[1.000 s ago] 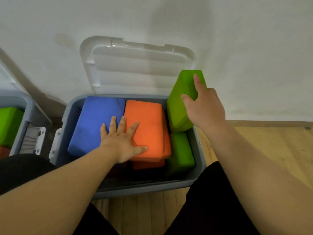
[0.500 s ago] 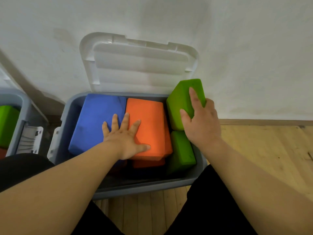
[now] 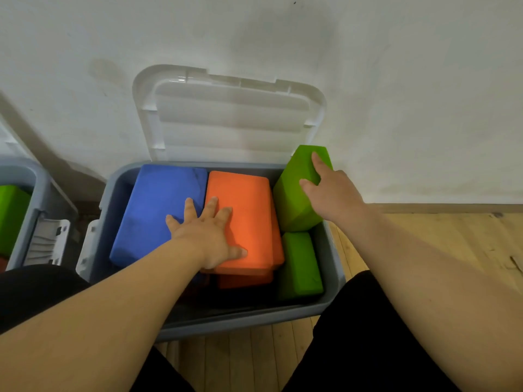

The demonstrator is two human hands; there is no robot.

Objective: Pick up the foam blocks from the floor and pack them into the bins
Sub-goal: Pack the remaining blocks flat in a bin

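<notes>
While the right hand [image 3: 336, 193] grips, the green block [image 3: 294, 199] lies beneath its fingers [image 3: 318, 162].

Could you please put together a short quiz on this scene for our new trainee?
1. True or false: the lid of the grey bin is shut.
2. The left hand lies flat across which? A) the blue block and orange block; B) the floor; C) the bin's rim.
3. What colour is the tilted block that the right hand grips?
Key: 1 false; 2 A; 3 green.
</notes>
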